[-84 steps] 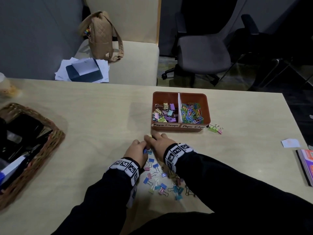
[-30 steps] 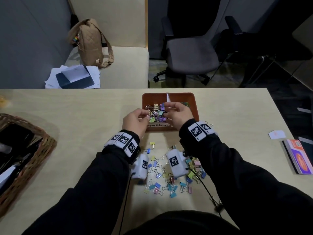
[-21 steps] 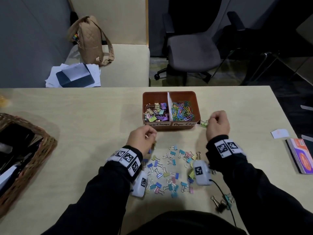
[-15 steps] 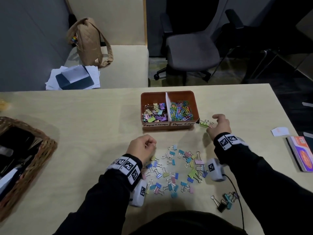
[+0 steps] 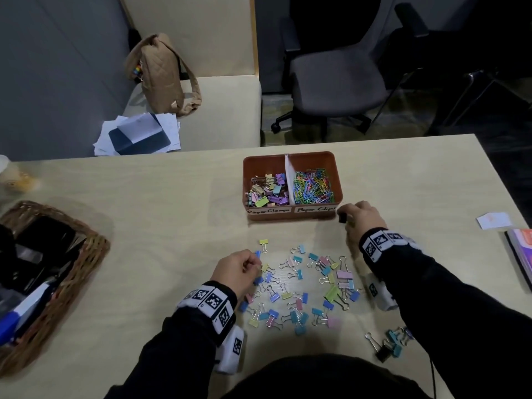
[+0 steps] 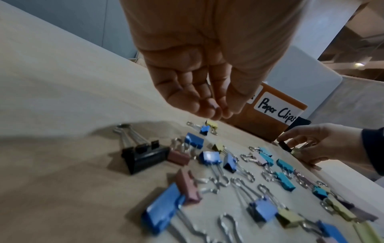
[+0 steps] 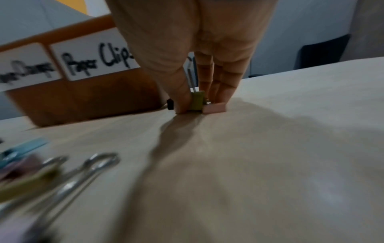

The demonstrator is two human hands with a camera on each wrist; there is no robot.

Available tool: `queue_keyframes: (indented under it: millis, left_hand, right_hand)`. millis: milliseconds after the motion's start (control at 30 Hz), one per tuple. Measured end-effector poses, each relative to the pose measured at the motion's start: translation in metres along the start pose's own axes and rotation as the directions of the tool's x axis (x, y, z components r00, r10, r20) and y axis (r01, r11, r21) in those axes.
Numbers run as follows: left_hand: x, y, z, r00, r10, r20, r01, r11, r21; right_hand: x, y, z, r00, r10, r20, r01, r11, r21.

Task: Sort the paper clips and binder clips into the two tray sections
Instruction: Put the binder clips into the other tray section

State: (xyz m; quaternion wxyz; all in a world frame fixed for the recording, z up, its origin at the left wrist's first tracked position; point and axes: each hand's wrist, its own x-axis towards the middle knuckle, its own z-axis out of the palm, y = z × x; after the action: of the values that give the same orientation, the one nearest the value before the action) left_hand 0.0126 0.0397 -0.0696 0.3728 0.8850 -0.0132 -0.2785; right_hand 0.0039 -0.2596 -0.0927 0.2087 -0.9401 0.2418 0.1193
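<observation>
The orange tray (image 5: 336, 168) stands mid-table, with binder clips in its left section and paper clips (image 5: 313, 188) in its right. Several coloured binder clips (image 5: 299, 286) lie scattered in front of it. My right hand (image 5: 349, 218) is down at the tray's front right corner. Its thumb and fingers pinch a green binder clip (image 7: 197, 101) standing on the table. A pink clip (image 7: 214, 108) and a black clip (image 7: 170, 104) lie beside it. My left hand (image 6: 218, 113) hovers over the pile's left edge, fingertips bunched against the thumb with nothing held.
A large black binder clip (image 6: 145, 156) lies under my left wrist. A few more clips (image 5: 393, 342) sit near the front edge on the right. A wicker basket (image 5: 86, 254) stands at the left, a book (image 5: 521, 254) and paper slip (image 5: 493, 224) at the right.
Both hands left the tray after reaching into its binder-clip section. The right hand went to the clips beside the tray's right corner and closed on them. The left hand dropped back to the pile.
</observation>
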Motion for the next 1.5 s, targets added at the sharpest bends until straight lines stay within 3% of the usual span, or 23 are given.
queue_keyframes:
  millis: [167,467,667,833,1000,1300,1500]
  left_hand:
    - [-0.006,-0.012,0.01,0.999,0.019,0.036,-0.022,0.997,0.074]
    - [-0.01,-0.037,0.003,0.996,0.02,-0.088,0.006,0.957,0.291]
    - [-0.022,-0.058,0.005,0.993,-0.013,-0.119,0.051,0.944,0.327]
    - [-0.025,-0.061,0.011,0.992,-0.016,-0.123,0.052,0.956,0.287]
    - [-0.025,-0.065,0.013,0.975,0.037,-0.217,0.026,0.96,0.28]
    - [-0.021,-0.06,0.017,0.99,0.045,-0.136,0.0,0.949,0.315]
    - [-0.026,-0.061,0.019,0.993,0.081,-0.09,-0.049,0.949,0.312]
  right_hand:
    - [-0.038,-0.002,0.015,0.996,-0.07,0.047,0.069,0.997,0.037]
    - [-0.07,-0.026,0.04,0.969,-0.209,0.13,0.204,0.978,0.049]
    - [-0.082,-0.038,0.039,0.968,-0.114,0.224,0.074,0.981,0.18]
    - [-0.094,-0.041,0.035,0.979,-0.072,0.191,0.001,0.938,0.348]
    - [-0.104,-0.039,0.03,0.992,-0.03,0.124,-0.024,0.909,0.416]
    - [-0.12,-0.025,0.03,0.991,0.056,0.123,-0.109,0.873,0.476]
    - [-0.12,-0.023,0.029,0.975,0.15,0.166,-0.219,0.779,0.587]
